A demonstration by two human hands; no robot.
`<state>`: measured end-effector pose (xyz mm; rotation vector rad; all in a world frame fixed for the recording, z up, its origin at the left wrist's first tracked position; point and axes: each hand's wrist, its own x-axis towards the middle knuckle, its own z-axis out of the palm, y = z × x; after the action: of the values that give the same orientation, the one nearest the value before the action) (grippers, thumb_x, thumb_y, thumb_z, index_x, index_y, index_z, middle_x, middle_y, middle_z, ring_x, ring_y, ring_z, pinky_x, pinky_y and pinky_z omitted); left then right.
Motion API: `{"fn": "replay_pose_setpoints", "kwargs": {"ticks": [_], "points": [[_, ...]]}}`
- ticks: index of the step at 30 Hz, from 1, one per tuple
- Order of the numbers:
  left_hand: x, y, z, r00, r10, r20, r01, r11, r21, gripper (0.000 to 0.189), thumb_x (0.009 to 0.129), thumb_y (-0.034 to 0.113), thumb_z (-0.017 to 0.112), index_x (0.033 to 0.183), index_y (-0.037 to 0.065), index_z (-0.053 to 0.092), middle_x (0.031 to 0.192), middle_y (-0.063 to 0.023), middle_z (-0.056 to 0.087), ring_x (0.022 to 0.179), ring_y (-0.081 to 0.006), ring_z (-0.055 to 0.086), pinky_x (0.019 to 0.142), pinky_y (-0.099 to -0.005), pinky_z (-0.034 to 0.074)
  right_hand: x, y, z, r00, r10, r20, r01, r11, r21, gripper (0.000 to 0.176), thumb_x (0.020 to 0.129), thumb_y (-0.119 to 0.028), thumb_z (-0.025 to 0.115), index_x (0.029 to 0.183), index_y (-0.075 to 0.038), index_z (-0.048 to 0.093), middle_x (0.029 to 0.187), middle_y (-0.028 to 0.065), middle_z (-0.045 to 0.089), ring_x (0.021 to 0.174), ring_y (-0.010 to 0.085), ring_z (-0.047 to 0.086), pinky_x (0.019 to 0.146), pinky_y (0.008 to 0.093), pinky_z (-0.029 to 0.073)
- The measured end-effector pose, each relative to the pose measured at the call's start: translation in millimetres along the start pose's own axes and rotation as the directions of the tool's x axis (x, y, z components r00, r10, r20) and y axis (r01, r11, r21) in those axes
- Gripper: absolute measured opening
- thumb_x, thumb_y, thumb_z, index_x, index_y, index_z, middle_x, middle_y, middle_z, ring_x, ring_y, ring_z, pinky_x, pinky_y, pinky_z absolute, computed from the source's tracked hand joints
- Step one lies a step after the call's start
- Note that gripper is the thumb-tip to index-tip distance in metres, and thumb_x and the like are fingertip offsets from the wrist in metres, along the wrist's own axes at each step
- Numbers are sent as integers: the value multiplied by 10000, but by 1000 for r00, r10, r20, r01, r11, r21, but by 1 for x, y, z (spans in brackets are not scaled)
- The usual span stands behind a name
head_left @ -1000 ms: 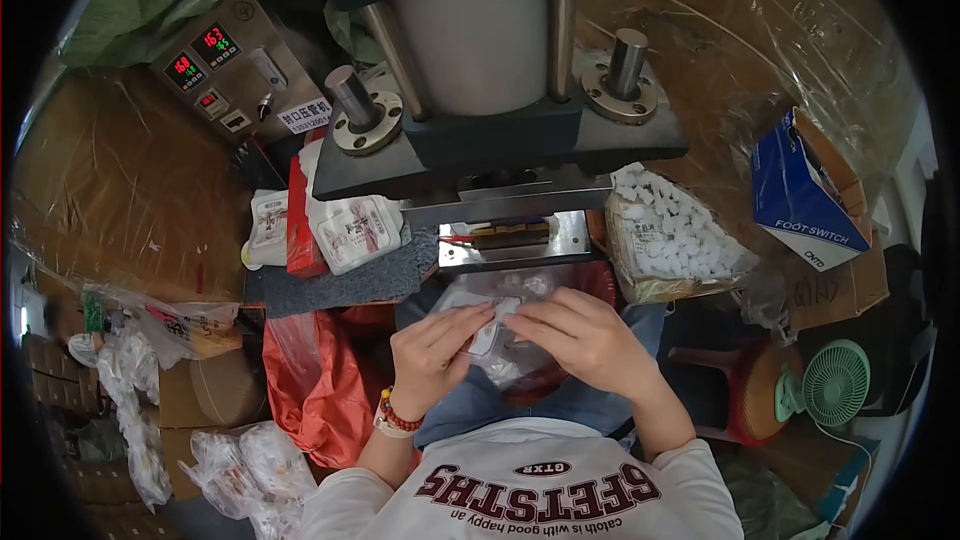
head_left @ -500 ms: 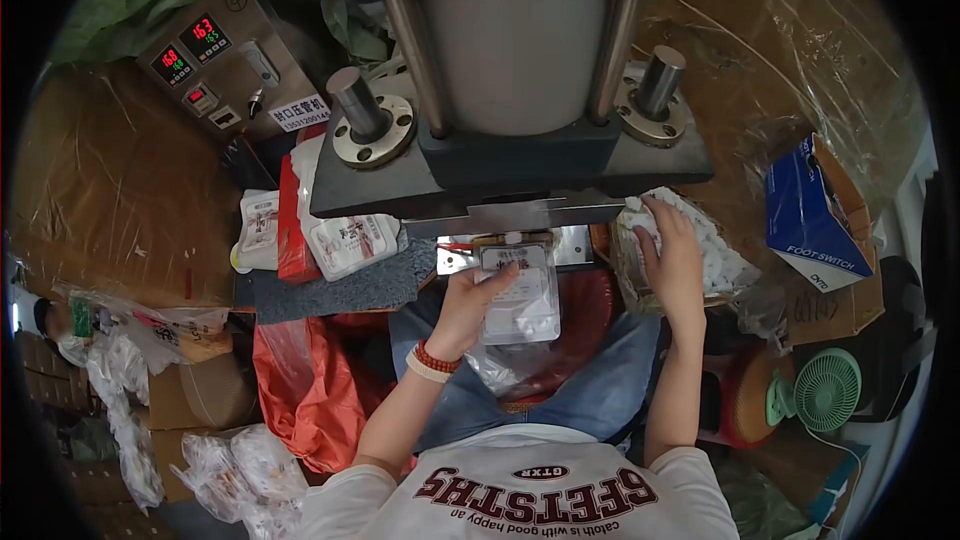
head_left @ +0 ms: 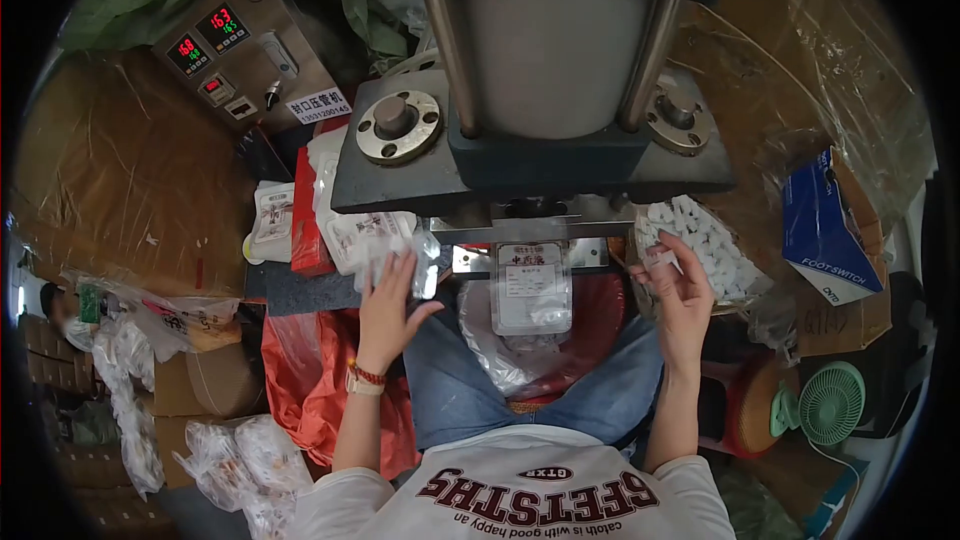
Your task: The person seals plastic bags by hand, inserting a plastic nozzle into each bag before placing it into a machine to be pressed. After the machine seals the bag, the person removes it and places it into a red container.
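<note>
A printed clear pouch [head_left: 532, 290] hangs from the press jaws [head_left: 530, 230], its upper edge at the metal bar and no hand on it. To the left, my left hand [head_left: 388, 315] lies with fingers spread on a clear pouch [head_left: 425, 265] beside the stack of printed pouches [head_left: 362, 232]. My right hand [head_left: 683, 295] pinches a small white piece [head_left: 660, 260] between thumb and fingers, just in front of the box of white caps [head_left: 700, 230].
The control box [head_left: 250, 55] with red digits stands at upper left. At right are a blue carton [head_left: 830, 230] and a green fan [head_left: 832, 402]. A red bag [head_left: 325, 380] hangs at left, and a plastic-lined red container [head_left: 600, 315] sits between the knees.
My left hand has let go of the central pouch and moved left to the pile. My right hand has drawn back from the box with a white piece. The press plate is lower.
</note>
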<state>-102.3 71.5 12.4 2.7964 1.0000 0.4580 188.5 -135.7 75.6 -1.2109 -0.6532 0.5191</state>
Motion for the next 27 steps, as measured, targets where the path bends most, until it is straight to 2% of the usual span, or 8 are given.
{"fn": "replay_pose_setpoints", "kwargs": {"ticks": [4, 6, 9, 16, 19, 21, 23, 27], "points": [[-25, 18, 1, 985, -73, -158, 33, 969, -243, 538, 705, -40, 606, 1222, 108, 612, 1163, -101, 656, 1088, -313, 616, 910, -355, 495, -25, -4, 28, 972, -56, 228, 5, 976, 218, 343, 846, 62, 627, 1178, 48, 540, 1067, 157, 628, 968, 237, 639, 838, 328, 515], [-22, 42, -8, 958, -263, -112, 184, 869, -460, 438, 695, -74, 579, 1077, 107, 694, 993, -88, 709, 988, -298, 665, 834, -335, 532, -25, 1, 39, 881, -281, 382, 343, 933, -105, 293, 815, 55, 669, 1098, 44, 593, 1021, 153, 654, 966, 217, 637, 852, 326, 513], [-14, 75, -23, 949, -45, -311, -123, 859, -498, 420, 674, -98, 564, 1042, 54, 697, 1015, -114, 700, 1002, -278, 667, 829, -329, 535, -24, 0, 68, 750, -427, 505, 602, 756, -255, 260, 701, 17, 747, 954, 16, 683, 949, 96, 700, 918, 236, 648, 825, 332, 499], [-15, 109, -37, 977, 148, -150, -210, 618, -758, 273, 774, -48, 606, 1015, 26, 711, 941, -122, 711, 846, -212, 700, 724, -292, 546, -27, -9, 54, 638, -446, 628, 635, 766, -100, 378, 736, -99, 752, 1097, -34, 660, 1020, 100, 672, 952, 277, 625, 838, 378, 479], [-3, 117, -15, 949, -3, 314, 265, 545, -795, 146, 847, 40, 666, 979, -6, 710, 883, -63, 716, 714, -89, 651, 671, -228, 515, -24, -16, 52, 845, -284, 452, 484, 766, -424, 471, 713, -112, 767, 1154, -18, 629, 1079, 114, 663, 976, 292, 624, 864, 355, 475], [7, 121, 15, 945, -42, 325, 318, 347, -882, 179, 894, 125, 664, 991, -20, 705, 863, -24, 705, 695, -60, 616, 644, -228, 508, -14, -10, 38, 906, -302, 298, 417, 764, -492, 390, 778, -120, 733, 1139, -23, 620, 1095, 151, 634, 963, 318, 611, 840, 373, 469], [24, 123, 24, 874, -136, 467, 445, -162, -881, 215, 897, 153, 664, 981, -43, 695, 862, -43, 701, 717, -88, 637, 659, -228, 511, 1, -9, 11, 935, -309, 176, 350, 716, -604, 289, 817, -110, 699, 1073, -1, 623, 1073, 168, 635, 947, 318, 614, 830, 371, 471], [57, 112, 29, 851, -134, 508, 463, -267, -846, 246, 891, 169, 670, 993, -55, 670, 927, -90, 699, 782, -126, 665, 707, -253, 526, 44, 14, -24, 940, -327, 101, 234, 397, -887, 296, 859, -129, 640, 1130, -17, 603, 1123, 174, 613, 1003, 336, 583, 867, 382, 453]]}}
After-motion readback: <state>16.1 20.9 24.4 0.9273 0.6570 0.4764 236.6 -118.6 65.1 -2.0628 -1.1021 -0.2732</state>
